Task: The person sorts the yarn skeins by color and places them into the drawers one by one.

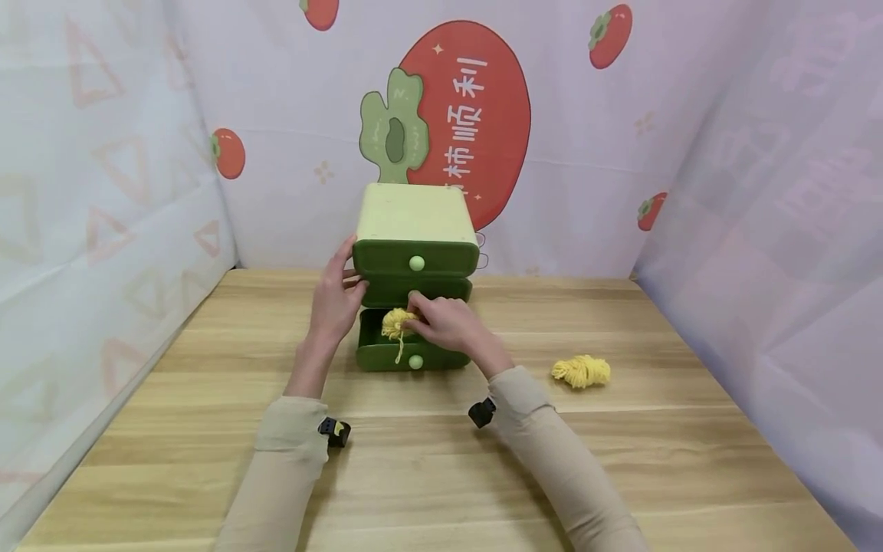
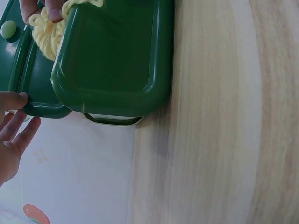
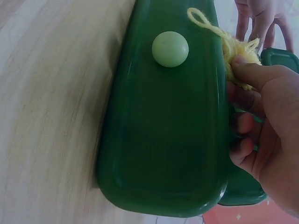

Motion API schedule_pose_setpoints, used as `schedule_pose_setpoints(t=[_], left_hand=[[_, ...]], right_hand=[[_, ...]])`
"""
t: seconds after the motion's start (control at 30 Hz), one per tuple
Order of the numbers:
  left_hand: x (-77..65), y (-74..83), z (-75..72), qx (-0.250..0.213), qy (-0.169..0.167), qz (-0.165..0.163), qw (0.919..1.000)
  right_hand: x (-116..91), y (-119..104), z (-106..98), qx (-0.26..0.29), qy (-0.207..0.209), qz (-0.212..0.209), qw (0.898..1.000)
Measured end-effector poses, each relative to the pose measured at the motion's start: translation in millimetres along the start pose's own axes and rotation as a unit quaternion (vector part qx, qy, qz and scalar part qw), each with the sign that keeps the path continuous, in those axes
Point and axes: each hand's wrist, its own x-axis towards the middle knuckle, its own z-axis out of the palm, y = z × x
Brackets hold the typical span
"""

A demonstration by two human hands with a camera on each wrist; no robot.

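A small cream chest (image 1: 416, 213) with dark green drawer fronts stands on the table. Its bottom drawer (image 1: 386, 357) is pulled out, with a pale green knob (image 3: 170, 49) on the front. My right hand (image 1: 451, 326) pinches a bundle of yellow yarn (image 1: 395, 323) between thumb and fingers, over the open drawer. One loop of yarn hangs over the drawer's front edge. My left hand (image 1: 334, 300) rests against the chest's left side, fingers fairly straight and thumb at the front edge. In the left wrist view, its fingertips (image 2: 31, 127) touch the green corner.
A second yellow yarn bundle (image 1: 582, 372) lies on the wooden table (image 1: 428, 475) to the right. Behind the chest hangs a pale cloth (image 1: 297, 207) printed with red fruit, and similar cloth covers both sides. A dark camera sits on each wrist.
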Motion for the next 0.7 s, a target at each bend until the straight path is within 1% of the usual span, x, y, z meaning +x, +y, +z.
schedule_pose_setpoints(t=[0.17,0.4,0.53,0.7], left_hand=[[-2.5,-1.4,-2.5,0.001,0.001,-0.005,1.0],[1.3,-1.0,-5.8,0.004,0.012,0.008,0.9999],[1.4,-1.3,-4.3,0.006,0.006,0.005,0.9999],[-0.3,-1.9,-0.3,0.0,0.0,0.005,1.0]], right_hand=[[6,-5,1,0.004,-0.015,0.007,1.0],[13,-15,-5,-0.003,-0.026,0.016,1.0],[13,-16,-2,-0.009,-0.042,0.031,0.999],[11,-17,5,-0.009,-0.048,0.039,0.998]])
